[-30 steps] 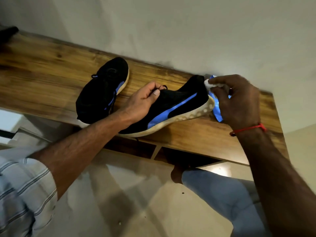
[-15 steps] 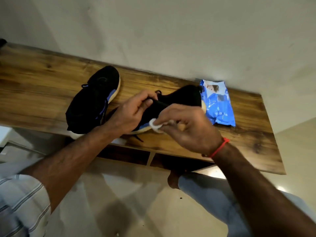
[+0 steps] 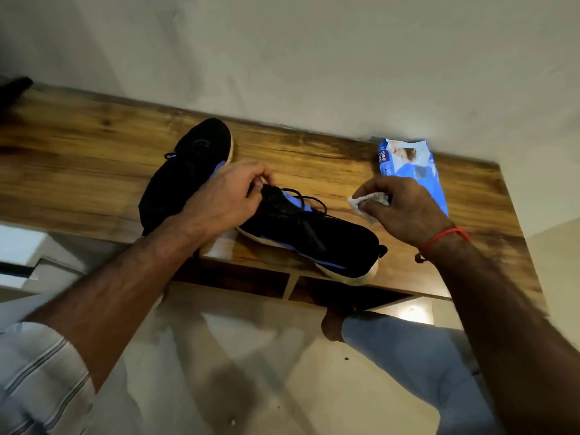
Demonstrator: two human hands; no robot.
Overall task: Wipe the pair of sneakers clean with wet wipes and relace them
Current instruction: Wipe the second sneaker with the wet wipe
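Left hand (image 3: pixel 226 199) grips the near sneaker (image 3: pixel 314 237) at its collar; right hand (image 3: pixel 405 208) pinches a crumpled wipe (image 3: pixel 367 200) beside the blue pack (image 3: pixel 414 171).

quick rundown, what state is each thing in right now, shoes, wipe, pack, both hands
near sneaker: on the bench, laces on and loose, gripped at its collar
far sneaker: lying on the bench, untouched
wet wipe: crumpled, pinched off the shoe
wipes pack: flat on the bench by the wall
left hand: gripping the near sneaker
right hand: fingers curled on the wet wipe
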